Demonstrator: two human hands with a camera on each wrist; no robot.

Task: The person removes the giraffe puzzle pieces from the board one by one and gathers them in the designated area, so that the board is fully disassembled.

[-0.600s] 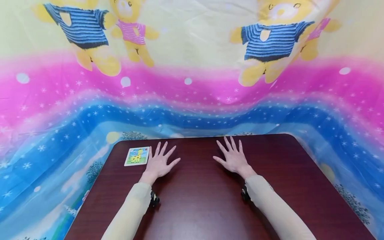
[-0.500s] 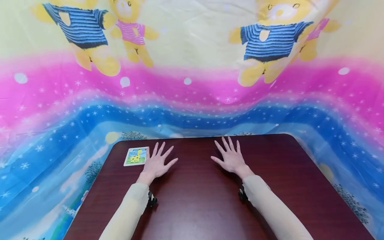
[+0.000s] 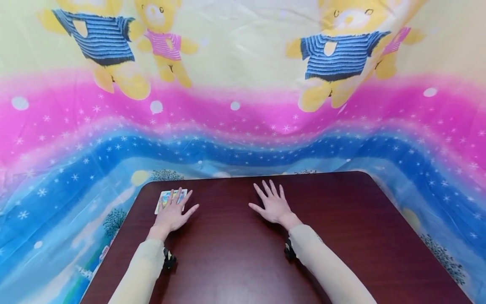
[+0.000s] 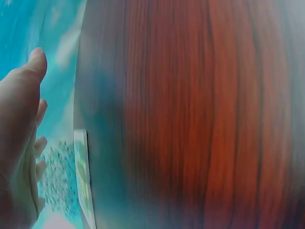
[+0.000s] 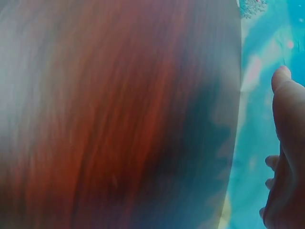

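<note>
My left hand is spread with straight fingers over a small square giraffe picture board at the table's far left. Its fingers hide much of the picture in the head view. In the left wrist view, the board lies flat below the hand, with a gap between them. My right hand holds nothing; its fingers are spread above the far middle of the table. The right wrist view shows its thumb and some fingertips apart from the tabletop.
The dark reddish-brown table has rounded far corners. Behind it and along its sides hangs a cloth printed with bears and snowflakes. A small black device sits at each wrist, such as the left wrist device.
Both hands have moved to the left. The left hand has gone from beside the picture board to over it. The board has stayed in its place, and the head view has tilted slightly.
</note>
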